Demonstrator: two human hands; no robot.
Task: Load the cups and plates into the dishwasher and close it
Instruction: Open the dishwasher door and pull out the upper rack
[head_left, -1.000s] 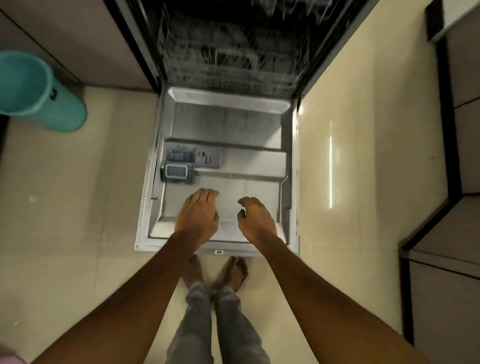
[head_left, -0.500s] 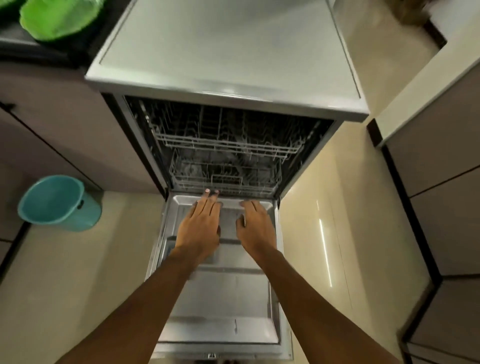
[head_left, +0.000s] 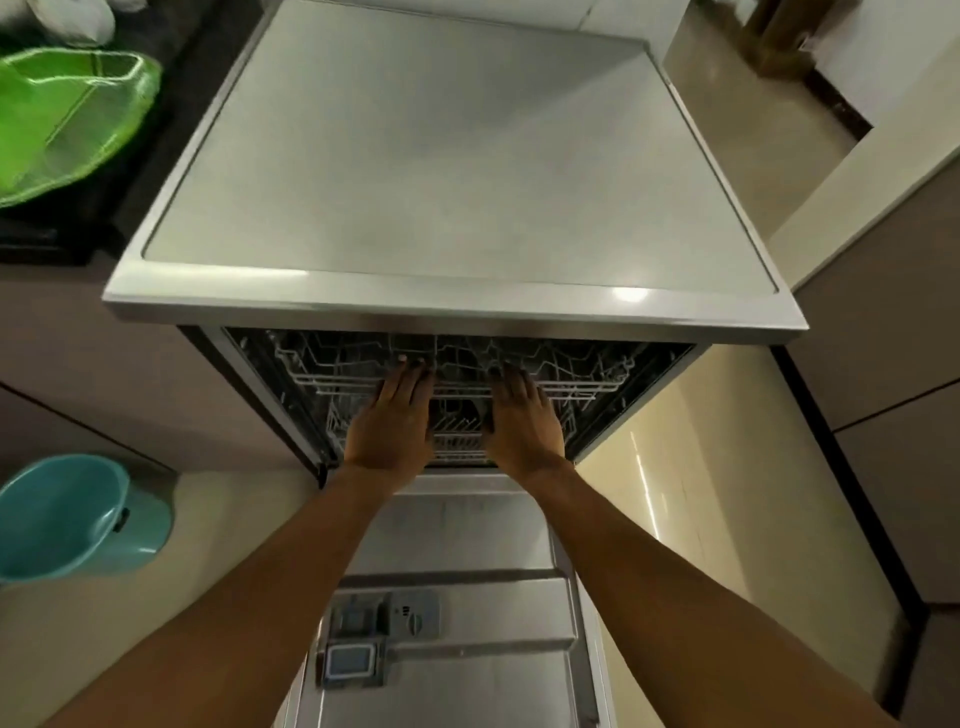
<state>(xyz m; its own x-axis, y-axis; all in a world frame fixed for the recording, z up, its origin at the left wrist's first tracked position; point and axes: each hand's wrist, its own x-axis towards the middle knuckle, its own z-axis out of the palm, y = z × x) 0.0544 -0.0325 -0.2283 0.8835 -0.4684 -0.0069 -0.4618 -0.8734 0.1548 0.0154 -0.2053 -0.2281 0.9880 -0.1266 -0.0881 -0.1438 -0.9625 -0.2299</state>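
Steel door of the dishwasher lies flat nearest me, with the detergent dispenser on its left side. Both forearms reach across it. Left hand and right hand are side by side, palms down, fingers straight and close together, holding nothing. Their fingertips lie on the front rail of the upper rack; I can't tell if the tips hook the wire. Lower rack shows between the hands, lower down. The dishwasher's flat grey top fills mid-scene beyond the racks. Teal bucket sits on the floor, left. Green basket is on the dark counter, far left.
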